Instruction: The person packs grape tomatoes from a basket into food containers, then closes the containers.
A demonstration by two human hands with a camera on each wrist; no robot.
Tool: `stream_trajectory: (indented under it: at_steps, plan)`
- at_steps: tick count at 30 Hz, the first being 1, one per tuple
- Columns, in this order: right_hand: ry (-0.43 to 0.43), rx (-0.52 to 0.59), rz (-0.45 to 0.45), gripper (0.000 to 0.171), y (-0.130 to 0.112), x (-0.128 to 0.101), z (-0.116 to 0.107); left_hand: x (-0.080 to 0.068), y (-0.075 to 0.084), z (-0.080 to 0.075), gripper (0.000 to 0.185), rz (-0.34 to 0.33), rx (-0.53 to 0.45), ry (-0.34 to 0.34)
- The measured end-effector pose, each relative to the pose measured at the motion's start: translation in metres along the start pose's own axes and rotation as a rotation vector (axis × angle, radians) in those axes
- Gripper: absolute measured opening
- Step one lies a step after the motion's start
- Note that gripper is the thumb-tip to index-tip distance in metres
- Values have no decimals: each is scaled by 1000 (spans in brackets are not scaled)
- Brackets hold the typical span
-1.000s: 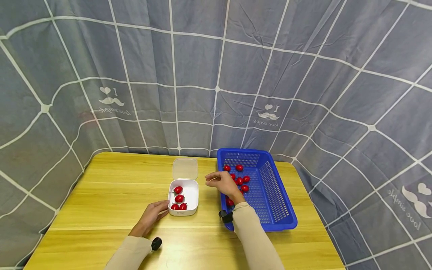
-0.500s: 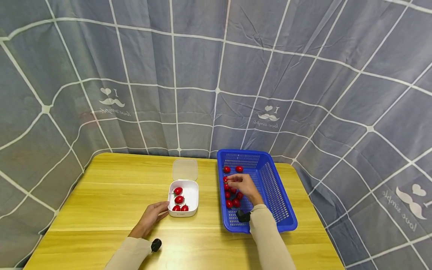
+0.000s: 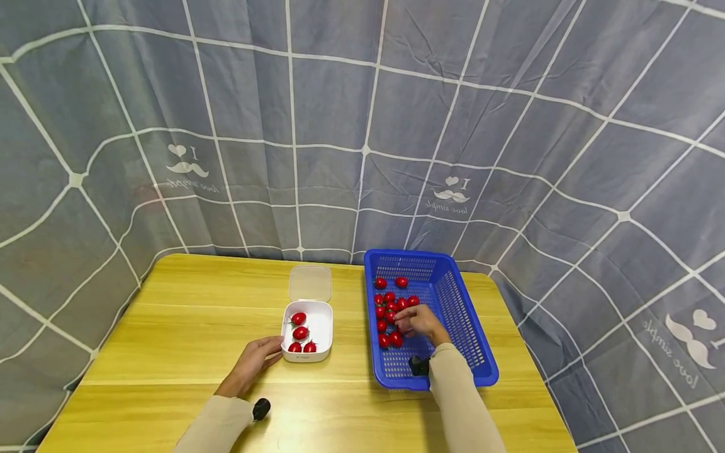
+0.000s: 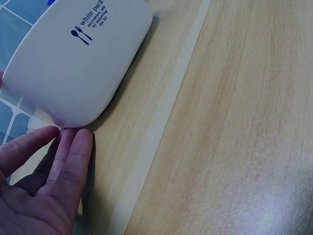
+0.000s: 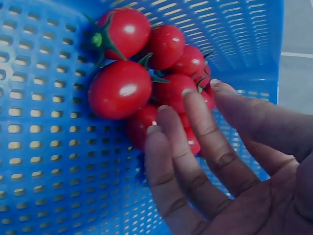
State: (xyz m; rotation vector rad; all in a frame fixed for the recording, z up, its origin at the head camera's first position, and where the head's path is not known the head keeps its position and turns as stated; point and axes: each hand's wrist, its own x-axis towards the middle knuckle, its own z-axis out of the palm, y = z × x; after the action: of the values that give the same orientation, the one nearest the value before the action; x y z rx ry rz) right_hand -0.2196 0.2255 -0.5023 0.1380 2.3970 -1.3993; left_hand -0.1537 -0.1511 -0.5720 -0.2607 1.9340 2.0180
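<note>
A small white lidded box (image 3: 324,327) stands on the table with several cherry tomatoes (image 3: 300,333) in its left half. My left hand (image 3: 253,365) touches the box's near left corner with fairly straight fingertips; the left wrist view shows printed lettering on the wall (image 4: 68,63). Inside the blue basket (image 3: 478,371), my right hand (image 3: 421,323) reaches over a cluster of cherry tomatoes. In the right wrist view its fingers (image 5: 205,127) are spread and lightly bent against or just above the red tomatoes (image 5: 121,89), with none gripped. Some tomatoes are hidden behind the fingers.
The box's pale lid (image 3: 310,284) lies folded back behind it. A yellow wooden table (image 3: 170,333) carries everything, and a grey checked curtain (image 3: 328,176) hangs along its back and sides. The basket's tall perforated walls surround my right hand.
My right hand has moved from beside the white box rightward into the blue basket, then slightly further right and nearer. The lower tomatoes in the box have shifted slightly. My left hand stays put.
</note>
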Motion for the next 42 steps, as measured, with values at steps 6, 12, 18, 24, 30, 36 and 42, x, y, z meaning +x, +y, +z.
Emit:
stream_trajectory:
  at_steps: [6,12,18,24,30,36,42]
  plan:
    - [-37,-19,43,24,6,-2,-2,-1,2,2,54,-4,-3,9]
    - [-65,-42,103,24,8,-3,-1,-1,2,3,53,2,4,7]
    - [-99,-60,117,26,2,-6,1,-1,0,1,52,6,2,2]
    - [-172,-105,137,30,0,-8,3,1,-1,0,52,5,-2,-3]
    - [-281,-66,169,37,3,-9,6,0,-1,0,51,3,-6,3]
    - [-367,6,177,33,8,-6,11,-1,0,2,51,4,-1,-3]
    - [-347,58,137,22,7,-4,12,-1,1,2,50,6,-1,-5]
